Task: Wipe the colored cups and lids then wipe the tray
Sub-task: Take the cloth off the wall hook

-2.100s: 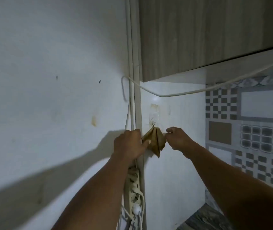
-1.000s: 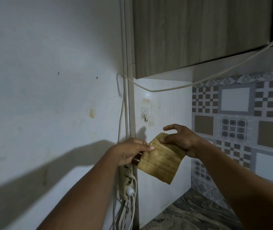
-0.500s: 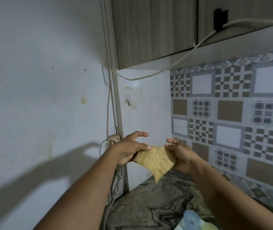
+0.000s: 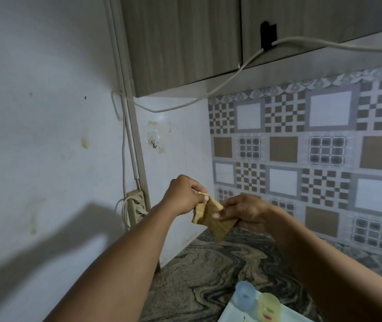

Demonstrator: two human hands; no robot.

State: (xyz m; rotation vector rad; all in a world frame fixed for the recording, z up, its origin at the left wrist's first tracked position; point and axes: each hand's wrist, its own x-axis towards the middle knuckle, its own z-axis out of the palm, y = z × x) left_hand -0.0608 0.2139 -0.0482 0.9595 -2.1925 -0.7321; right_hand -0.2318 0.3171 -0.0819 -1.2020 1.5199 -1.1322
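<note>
I have the cloth (image 4: 219,228) up in front of me, above the counter (image 4: 197,270). My left hand (image 4: 184,196) pinches its top corner between thumb and curled fingers, and my right hand (image 4: 243,211) pinches the other side with the thumb laid across the front. It is thin, soft and very light, sagging and creasing between the two grips, so I judge it will bunch wherever I let go. It is better folded into a pad that fills one palm before I start. The blue cup (image 4: 245,296) and yellow cup (image 4: 269,307) stand touching on the pale tray (image 4: 233,313) at the bottom edge of my view, well below my hands. They look like thin translucent plastic, light enough to tip or skid under a wipe, so I would hold each round its wall with one hand while the other works the cloth. I cannot see any lids from here.
</note>
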